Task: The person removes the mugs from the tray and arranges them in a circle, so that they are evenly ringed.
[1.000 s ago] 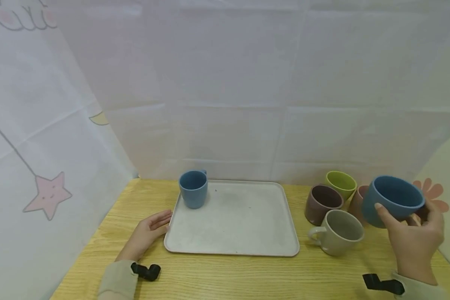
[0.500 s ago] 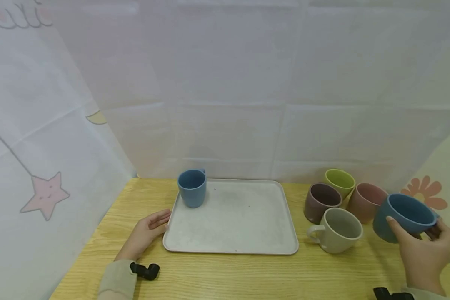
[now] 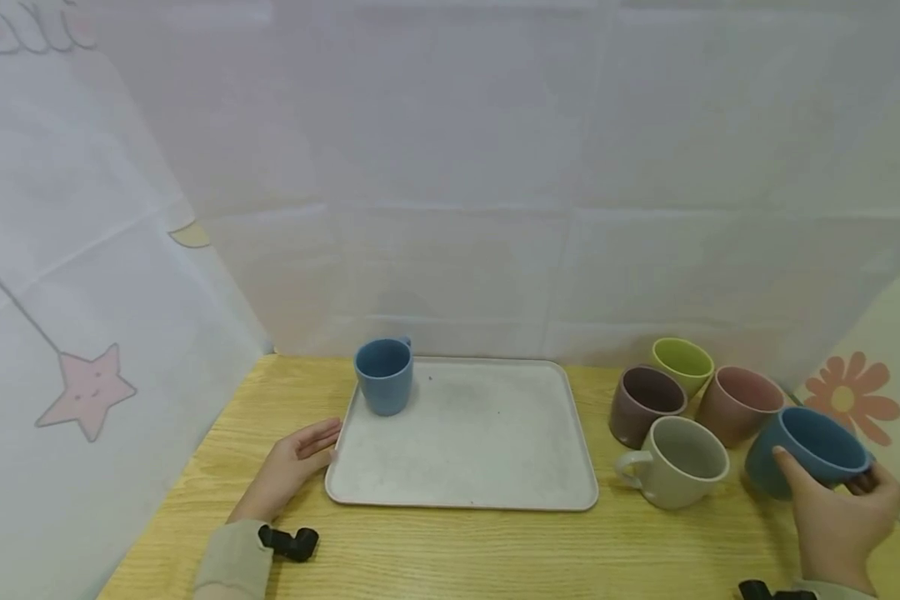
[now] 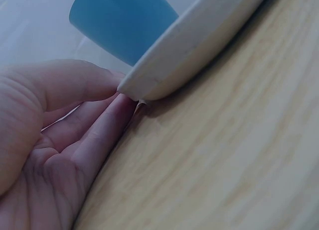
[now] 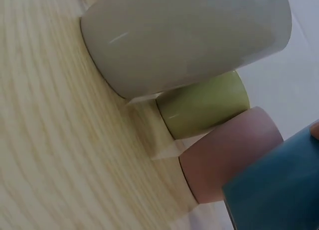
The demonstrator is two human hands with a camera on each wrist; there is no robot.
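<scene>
My right hand (image 3: pixel 843 517) grips a wide blue mug (image 3: pixel 768 458) at the far right, thumb on its near side and fingers toward its right end. Whether its base touches the table cannot be told. Close by on its left are a pink cup (image 3: pixel 727 417) and a beige mug (image 3: pixel 675 479) with its handle to the left. My left hand (image 3: pixel 288 467) rests beside the tray (image 3: pixel 487 450), fingers mostly straight, with fingertips touching its left edge, as the left wrist view (image 4: pixel 75 100) also shows. A smaller blue mug (image 3: pixel 386 392) stands upright at the tray's back left.
A dark purple cup (image 3: pixel 637 421) and a green cup (image 3: pixel 690 362) stand behind the beige mug, close together. The wooden table (image 3: pixel 435 554) ends at a pale cloth backdrop (image 3: pixel 450 250) behind and at both sides.
My right hand has carried the wide blue mug to the right, toward me and lower, uncovering the pink cup. My left hand has stayed by the tray.
</scene>
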